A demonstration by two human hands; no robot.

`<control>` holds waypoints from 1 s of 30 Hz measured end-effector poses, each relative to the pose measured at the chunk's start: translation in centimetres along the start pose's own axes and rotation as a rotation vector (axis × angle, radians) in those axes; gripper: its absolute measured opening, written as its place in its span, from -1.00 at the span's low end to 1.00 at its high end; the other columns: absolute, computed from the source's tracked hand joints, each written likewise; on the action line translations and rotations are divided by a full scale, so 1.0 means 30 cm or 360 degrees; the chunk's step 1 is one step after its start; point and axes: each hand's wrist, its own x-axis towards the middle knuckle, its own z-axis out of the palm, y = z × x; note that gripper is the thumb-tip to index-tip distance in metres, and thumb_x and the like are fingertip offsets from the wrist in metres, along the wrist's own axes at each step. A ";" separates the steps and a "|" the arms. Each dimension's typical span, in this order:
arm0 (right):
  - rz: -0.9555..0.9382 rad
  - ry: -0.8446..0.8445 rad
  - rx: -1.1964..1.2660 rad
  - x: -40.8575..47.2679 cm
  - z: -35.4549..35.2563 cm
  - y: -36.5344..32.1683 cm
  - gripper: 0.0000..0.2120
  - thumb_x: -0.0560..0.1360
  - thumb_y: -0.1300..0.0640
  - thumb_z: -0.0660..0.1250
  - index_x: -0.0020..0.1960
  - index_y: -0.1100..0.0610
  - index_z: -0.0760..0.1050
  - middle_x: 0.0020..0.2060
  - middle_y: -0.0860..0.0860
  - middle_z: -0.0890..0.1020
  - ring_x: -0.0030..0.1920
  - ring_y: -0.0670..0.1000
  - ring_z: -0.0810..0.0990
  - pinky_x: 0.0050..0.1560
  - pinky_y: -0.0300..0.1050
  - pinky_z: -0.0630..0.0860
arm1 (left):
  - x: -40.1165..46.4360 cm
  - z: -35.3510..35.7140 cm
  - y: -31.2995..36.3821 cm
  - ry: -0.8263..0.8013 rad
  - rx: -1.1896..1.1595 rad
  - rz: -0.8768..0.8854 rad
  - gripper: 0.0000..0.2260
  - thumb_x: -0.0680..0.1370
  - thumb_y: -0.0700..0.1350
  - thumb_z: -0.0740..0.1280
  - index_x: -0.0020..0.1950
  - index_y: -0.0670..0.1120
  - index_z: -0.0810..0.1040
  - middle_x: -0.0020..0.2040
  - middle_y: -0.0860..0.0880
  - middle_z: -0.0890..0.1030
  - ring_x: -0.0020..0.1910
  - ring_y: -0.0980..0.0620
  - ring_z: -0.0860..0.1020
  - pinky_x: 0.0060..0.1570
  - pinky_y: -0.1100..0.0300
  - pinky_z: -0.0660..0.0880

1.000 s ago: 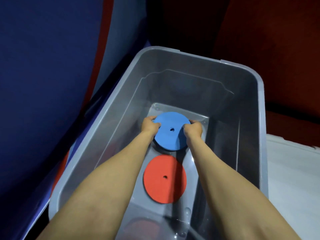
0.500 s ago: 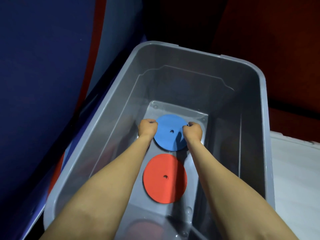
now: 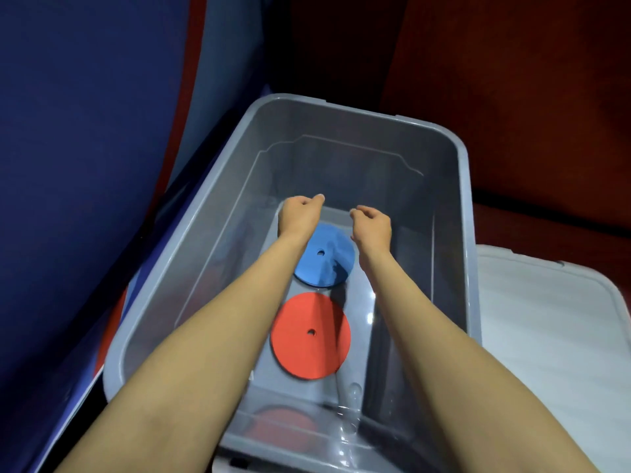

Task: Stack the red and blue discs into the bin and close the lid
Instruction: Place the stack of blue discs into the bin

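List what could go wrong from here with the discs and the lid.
1. The blue disc and red disc lie side by side on the bin floor, not stacked.
2. The white lid lies beside the bin; closing could get skipped.
3. Both hands, left and right, hold nothing.

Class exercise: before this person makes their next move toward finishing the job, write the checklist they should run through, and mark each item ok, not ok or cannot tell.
1. Blue disc lies flat on the bin floor: ok.
2. Red disc lies in the bin, beside the blue one: ok.
3. Left hand holds nothing: ok.
4. Right hand holds nothing: ok.
5. Lid is on the bin: not ok, it lies to the right.
6. No discs left outside: cannot tell.
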 end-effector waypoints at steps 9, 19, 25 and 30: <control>-0.0122 -0.0003 0.0286 -0.148 -0.130 -0.211 -0.86 0.54 0.13 0.26 0.01 0.04 0.58 -0.10 -0.08 0.62 0.04 0.01 0.61 0.17 0.04 0.57 | -0.192 -0.001 0.246 -0.0136 -0.0154 0.0071 -0.86 0.47 0.00 0.23 -0.15 -0.03 0.49 -0.21 -0.04 0.49 -0.26 -0.02 0.43 -0.31 0.13 0.45; -0.0355 0.0036 0.0498 -0.300 -0.411 -0.320 -0.83 0.55 0.13 0.23 0.03 -0.01 0.59 -0.01 -0.02 0.68 -0.03 -0.05 0.65 -0.01 -0.12 0.59 | -0.522 0.093 0.402 -0.0181 -0.0366 0.0255 -0.81 0.54 -0.05 0.22 -0.12 -0.05 0.62 -0.11 0.00 0.66 -0.07 -0.05 0.65 -0.14 -0.02 0.60; -0.0477 0.0104 0.0515 -0.337 -0.558 -0.306 -0.84 0.50 0.08 0.25 -0.08 -0.06 0.61 -0.07 -0.01 0.71 -0.01 -0.04 0.68 0.06 -0.04 0.61 | -0.660 0.235 0.449 -0.0285 -0.0420 0.0323 -0.76 0.53 -0.02 0.20 -0.16 -0.08 0.62 -0.13 -0.09 0.68 -0.06 -0.15 0.65 -0.05 -0.18 0.58; -0.0450 0.0258 0.0568 -0.359 -0.768 -0.221 -0.81 0.53 0.16 0.25 -0.12 -0.01 0.63 -0.13 0.01 0.72 -0.07 -0.04 0.68 -0.01 -0.09 0.60 | -0.794 0.411 0.426 -0.0446 -0.0400 0.0341 -0.78 0.51 -0.01 0.21 -0.19 -0.07 0.60 -0.15 -0.10 0.68 -0.06 -0.13 0.66 -0.01 -0.22 0.59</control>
